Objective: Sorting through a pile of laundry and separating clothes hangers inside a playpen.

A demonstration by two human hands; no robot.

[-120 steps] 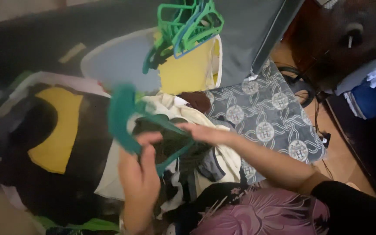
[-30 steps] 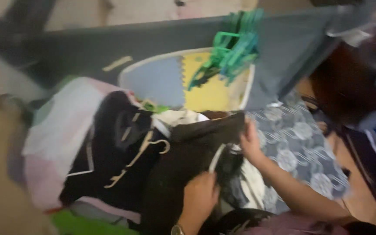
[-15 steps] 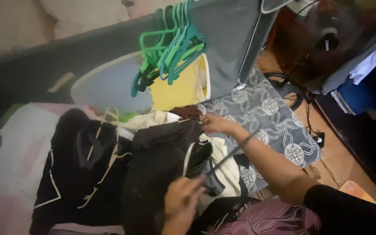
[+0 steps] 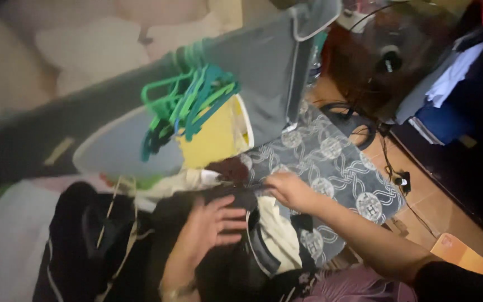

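- Now, folding step: left hand (image 4: 211,223) spread flat, pressing dark garment (image 4: 197,246), centre frame.
- Right hand (image 4: 286,189) pinches its upper edge.
- Next likely needs an even fold.

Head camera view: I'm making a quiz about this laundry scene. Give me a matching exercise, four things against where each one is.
Things:
1. left hand
2. right hand
3. green and blue hangers
4. patterned grey mat

Places:
A. on the floor, at right
B. hanging from the grey panel's edge
C. flat on the dark garment
D. pinching the dark garment's top edge

Pairs: 1-C, 2-D, 3-B, 4-A
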